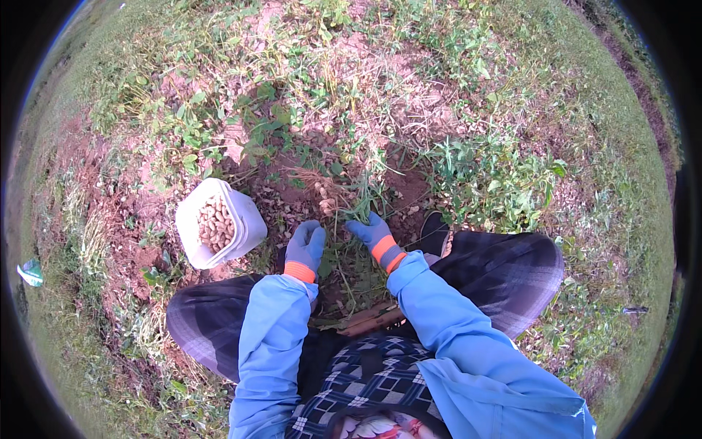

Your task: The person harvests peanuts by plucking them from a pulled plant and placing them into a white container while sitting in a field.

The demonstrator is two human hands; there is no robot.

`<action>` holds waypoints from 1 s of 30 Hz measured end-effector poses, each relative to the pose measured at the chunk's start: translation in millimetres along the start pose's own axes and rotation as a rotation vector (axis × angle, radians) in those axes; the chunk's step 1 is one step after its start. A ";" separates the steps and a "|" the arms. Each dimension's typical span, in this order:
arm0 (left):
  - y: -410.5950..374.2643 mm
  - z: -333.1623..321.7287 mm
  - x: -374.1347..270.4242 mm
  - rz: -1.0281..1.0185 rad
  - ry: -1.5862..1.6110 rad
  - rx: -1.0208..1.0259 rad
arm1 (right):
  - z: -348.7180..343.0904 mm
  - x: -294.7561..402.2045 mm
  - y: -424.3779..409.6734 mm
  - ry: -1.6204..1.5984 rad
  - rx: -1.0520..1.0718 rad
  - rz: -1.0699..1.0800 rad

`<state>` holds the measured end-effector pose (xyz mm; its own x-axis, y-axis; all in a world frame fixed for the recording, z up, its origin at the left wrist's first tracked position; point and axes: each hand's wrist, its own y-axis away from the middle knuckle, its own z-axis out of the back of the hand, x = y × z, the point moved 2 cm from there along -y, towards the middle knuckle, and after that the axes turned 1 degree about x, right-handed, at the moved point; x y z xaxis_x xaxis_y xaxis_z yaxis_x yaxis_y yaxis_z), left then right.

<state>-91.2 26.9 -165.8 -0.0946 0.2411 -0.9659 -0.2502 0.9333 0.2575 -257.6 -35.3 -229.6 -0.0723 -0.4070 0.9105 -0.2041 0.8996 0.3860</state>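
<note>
Both my hands wear blue-grey gloves with orange cuffs. My right hand (374,232) is closed on the green stems of a pulled peanut plant (362,202). The plant's brown roots and peanut pods (326,198) lie just above and between my hands. My left hand (307,246) is low over the ground, left of the plant, with its thumb near its curled fingers; whether it holds anything small cannot be made out. To its left, a white plastic bucket (249,222) leans with its mouth towards the left, and peanuts in their shells (216,224) fill part of it.
Leafy plants (496,186) grow over reddish soil (408,186) ahead and to the right. My bent knees in dark plaid cloth (502,274) spread to both sides, with a dark shoe (434,233) by the right one. A green and white wrapper (31,273) lies far left.
</note>
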 end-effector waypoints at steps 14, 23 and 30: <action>-6.9 -15.5 4.6 -0.007 0.154 -0.047 | -35.7 19.3 41.0 0.875 -0.046 0.385; -17.9 11.3 26.4 0.046 0.512 0.076 | -56.5 22.5 66.9 1.477 -0.136 0.770; -10.0 16.5 11.1 0.195 0.665 0.024 | -60.2 17.5 78.1 1.491 -0.156 0.903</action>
<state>-73.9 24.7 -179.6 -0.7079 0.1977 -0.6781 -0.1482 0.8971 0.4162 -216.0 37.3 -174.7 0.7981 0.5860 0.1400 -0.5150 0.7841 -0.3463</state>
